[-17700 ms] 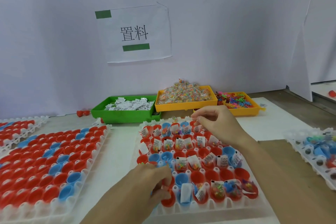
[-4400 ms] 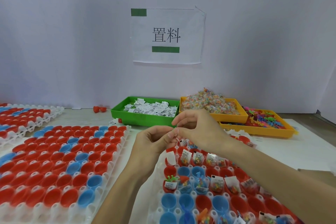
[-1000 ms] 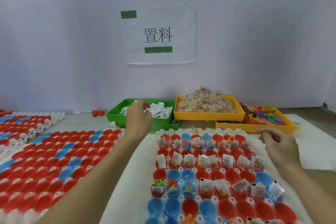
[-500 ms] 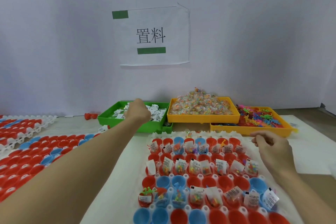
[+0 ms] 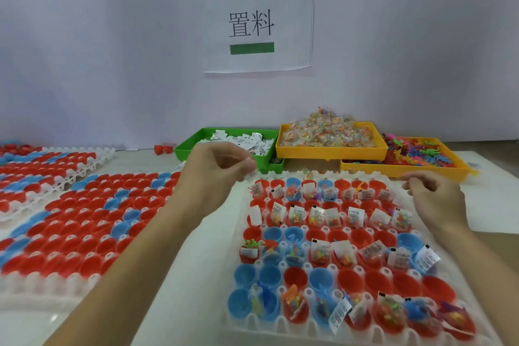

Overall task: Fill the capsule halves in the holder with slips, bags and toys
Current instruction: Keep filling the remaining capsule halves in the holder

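Observation:
The white capsule holder (image 5: 393, 330) lies front right, with red and blue capsule halves (image 5: 349, 279) in rows. Many halves hold white slips (image 5: 355, 216), clear bags of beads or small toys; several are bare. My left hand (image 5: 216, 177) hovers off the holder's far left corner, just in front of the green tray of slips (image 5: 224, 150). Its fingertips are pinched together, and blur hides most of what they pinch. My right hand (image 5: 434, 199) hangs over the holder's far right edge, fingers curled shut, nothing visible in them.
An orange tray of bead bags (image 5: 331, 150) and an orange tray of coloured plastic toys (image 5: 404, 170) stand behind the holder. Two more holders of red and blue halves (image 5: 73, 230) lie to the left. A labelled sheet of paper (image 5: 252, 25) hangs on the back wall.
My left hand has drawn back from the green slip tray toward the holder with its fingers pinched. The right hand has barely moved.

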`<act>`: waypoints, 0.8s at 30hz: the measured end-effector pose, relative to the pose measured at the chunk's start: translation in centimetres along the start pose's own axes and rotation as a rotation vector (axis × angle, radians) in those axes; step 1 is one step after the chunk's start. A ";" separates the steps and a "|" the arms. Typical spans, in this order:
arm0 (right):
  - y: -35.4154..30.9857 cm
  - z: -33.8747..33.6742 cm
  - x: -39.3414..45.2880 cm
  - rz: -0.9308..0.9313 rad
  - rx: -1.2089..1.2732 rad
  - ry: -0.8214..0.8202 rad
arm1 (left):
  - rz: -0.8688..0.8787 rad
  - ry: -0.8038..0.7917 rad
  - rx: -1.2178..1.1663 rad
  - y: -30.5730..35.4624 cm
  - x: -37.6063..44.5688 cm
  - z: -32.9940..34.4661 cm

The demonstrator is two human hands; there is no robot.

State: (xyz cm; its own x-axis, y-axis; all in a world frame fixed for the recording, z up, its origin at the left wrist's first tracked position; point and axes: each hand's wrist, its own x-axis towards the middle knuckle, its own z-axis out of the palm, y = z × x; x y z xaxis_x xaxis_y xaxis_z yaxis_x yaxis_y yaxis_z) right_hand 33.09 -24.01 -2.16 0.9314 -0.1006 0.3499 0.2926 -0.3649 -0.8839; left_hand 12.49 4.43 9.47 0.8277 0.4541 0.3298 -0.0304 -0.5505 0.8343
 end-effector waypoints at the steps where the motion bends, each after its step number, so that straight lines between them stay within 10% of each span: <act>1: 0.0 0.0 0.0 -0.001 -0.003 -0.001 | 0.017 -0.084 0.001 0.1 -2.0 -0.3; 24: -0.5 0.0 -0.4 -0.024 -0.028 -0.029 | 0.085 -0.663 0.056 -2.3 -8.3 -0.9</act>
State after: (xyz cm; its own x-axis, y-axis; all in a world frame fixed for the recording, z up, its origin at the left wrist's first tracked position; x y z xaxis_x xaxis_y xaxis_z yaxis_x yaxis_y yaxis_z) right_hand 32.56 -23.74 -1.87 0.9301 -0.0646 0.3615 0.3094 -0.3926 -0.8661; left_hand 5.18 2.57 5.23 0.9933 -0.1095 0.0372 -0.0966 -0.6086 0.7876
